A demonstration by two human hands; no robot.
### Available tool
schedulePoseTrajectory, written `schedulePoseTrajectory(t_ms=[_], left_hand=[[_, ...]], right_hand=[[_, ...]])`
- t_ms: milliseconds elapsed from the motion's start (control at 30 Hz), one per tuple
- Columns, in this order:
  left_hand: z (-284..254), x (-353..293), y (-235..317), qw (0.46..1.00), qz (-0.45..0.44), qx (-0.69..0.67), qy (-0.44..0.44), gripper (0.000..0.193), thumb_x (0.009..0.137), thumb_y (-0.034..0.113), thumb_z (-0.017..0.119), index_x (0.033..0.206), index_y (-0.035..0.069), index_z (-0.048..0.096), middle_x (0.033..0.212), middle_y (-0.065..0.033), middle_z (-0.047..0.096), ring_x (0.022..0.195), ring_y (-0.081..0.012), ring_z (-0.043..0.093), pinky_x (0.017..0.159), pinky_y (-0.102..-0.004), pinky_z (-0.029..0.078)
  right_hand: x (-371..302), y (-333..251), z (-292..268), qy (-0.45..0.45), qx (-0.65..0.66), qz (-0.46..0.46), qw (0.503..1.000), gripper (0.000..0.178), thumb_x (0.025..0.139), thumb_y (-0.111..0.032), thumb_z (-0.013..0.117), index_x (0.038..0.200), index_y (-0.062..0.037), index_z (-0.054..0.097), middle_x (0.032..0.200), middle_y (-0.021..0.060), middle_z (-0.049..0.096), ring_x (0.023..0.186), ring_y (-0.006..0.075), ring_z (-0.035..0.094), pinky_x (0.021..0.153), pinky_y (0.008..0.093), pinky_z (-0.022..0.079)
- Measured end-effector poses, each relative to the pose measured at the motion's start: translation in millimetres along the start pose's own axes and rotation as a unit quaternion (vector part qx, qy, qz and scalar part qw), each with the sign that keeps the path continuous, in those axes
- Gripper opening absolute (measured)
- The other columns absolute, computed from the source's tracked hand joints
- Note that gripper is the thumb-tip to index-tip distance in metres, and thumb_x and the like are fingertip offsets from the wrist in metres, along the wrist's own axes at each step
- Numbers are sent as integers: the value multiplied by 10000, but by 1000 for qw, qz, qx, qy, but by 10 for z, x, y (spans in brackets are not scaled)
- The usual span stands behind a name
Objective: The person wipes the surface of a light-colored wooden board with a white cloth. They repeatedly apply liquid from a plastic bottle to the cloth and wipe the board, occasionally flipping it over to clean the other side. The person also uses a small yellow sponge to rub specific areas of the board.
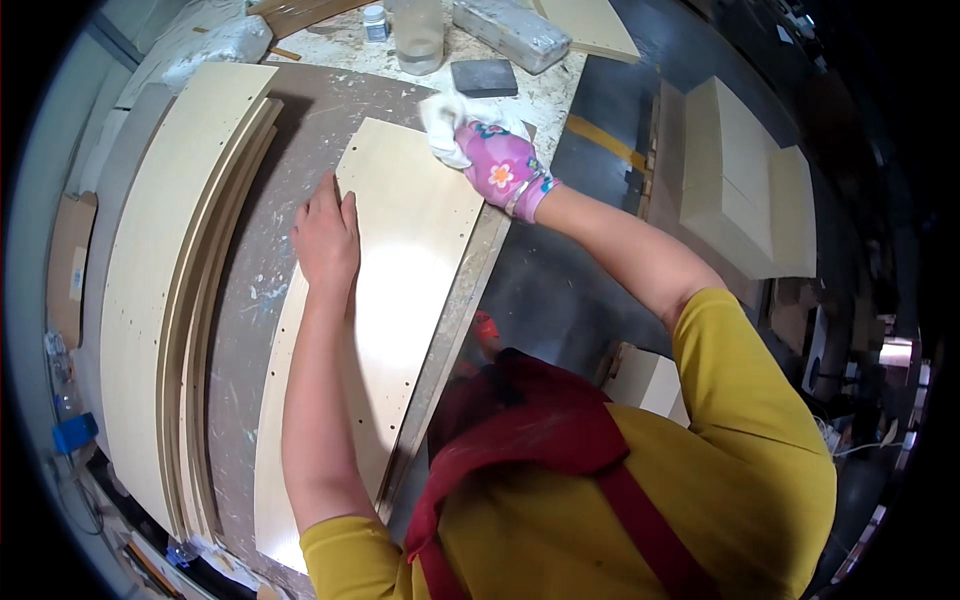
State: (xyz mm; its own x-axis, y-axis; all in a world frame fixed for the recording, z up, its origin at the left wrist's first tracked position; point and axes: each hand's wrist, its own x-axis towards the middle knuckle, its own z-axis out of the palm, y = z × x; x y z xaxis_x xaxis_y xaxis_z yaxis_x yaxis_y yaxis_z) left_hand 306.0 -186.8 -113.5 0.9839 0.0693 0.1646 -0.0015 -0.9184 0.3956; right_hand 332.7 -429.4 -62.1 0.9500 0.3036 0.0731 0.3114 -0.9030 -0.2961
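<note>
A long pale wooden panel (pixel 410 240) with small drilled holes along its edges lies on the worktable in front of me. My left hand (pixel 328 235), bare, rests on the panel's left edge near its far end, fingers stretched out. In a pink flowered glove, my right hand (pixel 500 172) closes on a crumpled white cloth (pixel 445 125) at the panel's far right corner. Part of the cloth is hidden under the glove. Whether it touches the wood I cannot tell.
To the left stands a stack of similar panels (pixel 170 290). Beyond the panel are a grey block (pixel 484 77), a clear container (pixel 418 40), a small white bottle (pixel 375 24) and a plastic-wrapped bar (pixel 512 33). Pale boards (pixel 730 180) are piled right of the table.
</note>
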Motion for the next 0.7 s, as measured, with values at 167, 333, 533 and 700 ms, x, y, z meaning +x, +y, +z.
schedulePoseTrajectory(t_ms=[167, 333, 533, 700], left_hand=[[-80, 52, -27, 994, -21, -98, -32, 472, 976, 260, 509, 1411, 90, 441, 1249, -175, 592, 1178, -360, 505, 992, -435, 399], [-791, -792, -507, 982, -49, -182, 22, 459, 982, 235, 500, 1397, 44, 458, 1345, -235, 506, 1254, -398, 463, 1061, -411, 368], [-1193, -2599, -1200, 980, -118, 160, 8, 474, 997, 273, 450, 1413, 48, 433, 1436, -200, 442, 1328, -374, 399, 1094, -475, 293], [-1119, -2765, -1256, 977, -162, 139, 12, 498, 1003, 285, 435, 1450, 71, 390, 1457, -181, 422, 1338, -361, 384, 1108, -462, 264]], right_hand=[[-744, -935, 414, -210, 37, -224, 951, 306, 938, -289, 499, 1077, -44, 618, 960, 157, 667, 865, 276, 673, 766, 416, 519], [-644, -439, 481, -101, 265, -235, 930, 254, 941, -223, 490, 1113, -97, 629, 988, 149, 681, 911, 264, 681, 794, 409, 522], [-79, -257, 370, -45, 61, -216, 973, 220, 895, -71, 467, 1086, 5, 543, 809, 165, 647, 690, 323, 661, 548, 439, 525], [-931, -1316, 594, -312, 113, -358, 873, 382, 950, -264, 412, 1215, -39, 570, 1123, 168, 656, 1037, 285, 646, 895, 413, 510]])
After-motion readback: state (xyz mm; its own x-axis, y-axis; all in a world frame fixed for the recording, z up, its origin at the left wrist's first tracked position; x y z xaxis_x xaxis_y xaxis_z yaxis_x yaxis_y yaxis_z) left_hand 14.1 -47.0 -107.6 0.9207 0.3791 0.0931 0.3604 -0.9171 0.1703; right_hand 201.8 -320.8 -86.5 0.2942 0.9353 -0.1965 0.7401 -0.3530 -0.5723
